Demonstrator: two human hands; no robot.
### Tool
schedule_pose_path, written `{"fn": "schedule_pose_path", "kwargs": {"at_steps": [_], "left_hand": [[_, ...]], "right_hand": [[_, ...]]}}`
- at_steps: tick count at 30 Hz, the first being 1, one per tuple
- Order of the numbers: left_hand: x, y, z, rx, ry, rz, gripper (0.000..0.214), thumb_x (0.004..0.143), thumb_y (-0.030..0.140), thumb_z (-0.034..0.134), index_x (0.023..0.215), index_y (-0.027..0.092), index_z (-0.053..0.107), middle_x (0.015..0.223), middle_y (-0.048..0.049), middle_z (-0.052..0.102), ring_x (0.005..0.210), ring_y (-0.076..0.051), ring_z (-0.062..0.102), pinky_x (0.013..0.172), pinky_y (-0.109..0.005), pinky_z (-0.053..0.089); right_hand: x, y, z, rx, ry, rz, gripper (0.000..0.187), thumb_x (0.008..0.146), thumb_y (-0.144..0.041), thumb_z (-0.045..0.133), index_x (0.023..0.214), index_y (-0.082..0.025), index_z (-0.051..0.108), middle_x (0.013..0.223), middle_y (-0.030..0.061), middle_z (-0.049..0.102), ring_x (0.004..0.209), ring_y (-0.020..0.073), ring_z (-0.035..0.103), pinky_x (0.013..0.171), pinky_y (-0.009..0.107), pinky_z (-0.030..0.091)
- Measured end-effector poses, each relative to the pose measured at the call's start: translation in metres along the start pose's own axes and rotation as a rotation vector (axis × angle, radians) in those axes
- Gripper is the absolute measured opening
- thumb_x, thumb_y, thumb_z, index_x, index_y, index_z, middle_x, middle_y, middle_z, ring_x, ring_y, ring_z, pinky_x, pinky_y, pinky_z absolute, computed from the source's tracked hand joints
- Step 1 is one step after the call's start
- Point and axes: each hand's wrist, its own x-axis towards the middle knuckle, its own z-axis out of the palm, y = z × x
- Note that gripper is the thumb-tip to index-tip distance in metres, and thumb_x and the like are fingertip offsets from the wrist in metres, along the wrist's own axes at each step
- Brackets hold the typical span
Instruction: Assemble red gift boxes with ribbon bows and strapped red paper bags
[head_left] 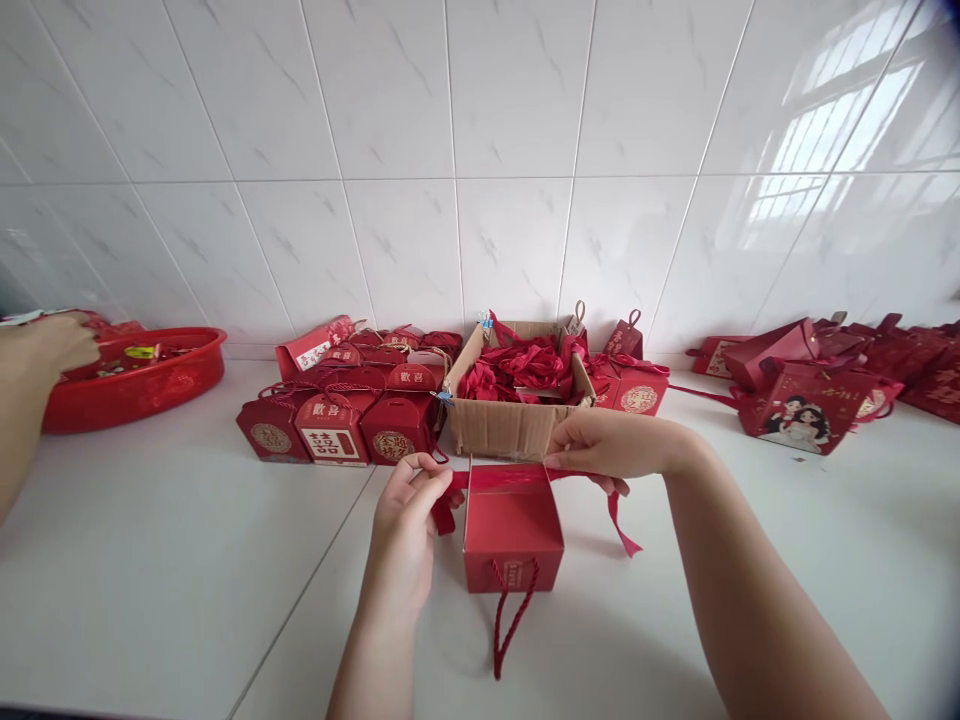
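Observation:
A small red gift box (513,570) stands on the white tabletop in front of me, with a twisted red cord handle (517,625) hanging down its near side. A red ribbon (510,478) runs across the box's far side. My left hand (412,510) pinches the ribbon at the left of the box. On the other side, my right hand (600,448) has its fingers closed on the ribbon by the box's far right corner. A loose ribbon end trails below that hand. Right behind the box sits a cardboard box (510,428) full of red ribbons.
Several finished-looking red boxes (337,420) are grouped left of the cardboard box. More red boxes (802,405) lie at the right. At the far left another person's arm (37,375) reaches over a red basin (142,390) holding small wrapped items. A tiled wall (517,240) rises behind.

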Motion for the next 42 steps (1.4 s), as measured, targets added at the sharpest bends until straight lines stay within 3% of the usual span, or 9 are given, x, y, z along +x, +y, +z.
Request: {"fn": "schedule_pose_path", "kwargs": {"at_steps": [9,21,27,32,36,39,42], "left_hand": [[0.001,0.0,0.002,-0.029,0.017,-0.027,0.027,0.067,0.029,0.072,0.08,0.022,0.049,0.067,0.0058,0.056,0.059,-0.009,0.052,0.054,-0.017,0.036],[0.0,0.004,0.002,-0.073,0.008,-0.044,0.03,0.065,0.029,0.075,0.08,0.021,0.05,0.066,0.0055,0.054,0.06,-0.01,0.052,0.053,-0.017,0.038],[0.002,0.001,-0.001,-0.067,-0.005,-0.043,0.031,0.065,0.031,0.076,0.079,0.021,0.05,0.063,0.0068,0.049,0.053,-0.007,0.045,0.05,-0.018,0.035],[0.005,0.002,-0.013,0.079,0.01,0.006,0.032,0.065,0.037,0.078,0.078,0.021,0.053,0.063,0.0068,0.047,0.055,-0.008,0.044,0.054,-0.018,0.035],[0.005,0.007,-0.023,0.359,-0.001,0.02,0.033,0.069,0.05,0.073,0.076,0.02,0.059,0.062,0.0046,0.043,0.054,-0.009,0.036,0.05,-0.019,0.027],[0.005,0.008,-0.029,0.547,-0.032,0.019,0.045,0.074,0.059,0.066,0.06,0.018,0.051,0.06,0.0029,0.037,0.058,-0.012,0.032,0.052,-0.022,0.025],[0.007,0.008,-0.035,0.577,-0.075,-0.007,0.052,0.077,0.06,0.064,0.054,0.018,0.041,0.058,0.003,0.03,0.058,-0.012,0.028,0.053,-0.023,0.023]], "right_hand": [[-0.003,0.007,-0.004,0.003,-0.018,-0.046,0.043,0.09,-0.051,0.046,0.062,-0.019,0.042,0.055,-0.0025,0.057,0.046,0.0086,0.05,0.054,0.023,0.04],[-0.005,0.012,-0.007,0.009,0.004,-0.037,0.049,0.085,-0.059,0.049,0.059,-0.019,0.04,0.053,-0.0031,0.051,0.048,0.0099,0.052,0.055,0.024,0.041],[-0.012,0.011,-0.009,0.024,0.009,0.0,0.042,0.085,-0.053,0.053,0.062,-0.019,0.041,0.053,-0.0035,0.051,0.049,0.0109,0.054,0.054,0.024,0.041],[-0.02,0.01,-0.011,-0.022,0.043,0.055,0.04,0.085,-0.049,0.053,0.06,-0.019,0.042,0.052,-0.0029,0.052,0.049,0.0112,0.054,0.053,0.024,0.041],[-0.026,0.015,-0.014,-0.036,0.08,0.129,0.046,0.086,-0.052,0.051,0.056,-0.018,0.043,0.052,-0.0019,0.055,0.049,0.0115,0.056,0.059,0.025,0.042],[-0.031,0.021,-0.016,-0.057,0.081,0.177,0.048,0.085,-0.055,0.051,0.055,-0.018,0.046,0.053,-0.0002,0.057,0.052,0.0119,0.055,0.061,0.026,0.042],[-0.036,0.028,-0.018,-0.043,0.074,0.239,0.05,0.082,-0.061,0.055,0.058,-0.018,0.05,0.055,0.0009,0.058,0.055,0.0132,0.054,0.059,0.027,0.041]]}}
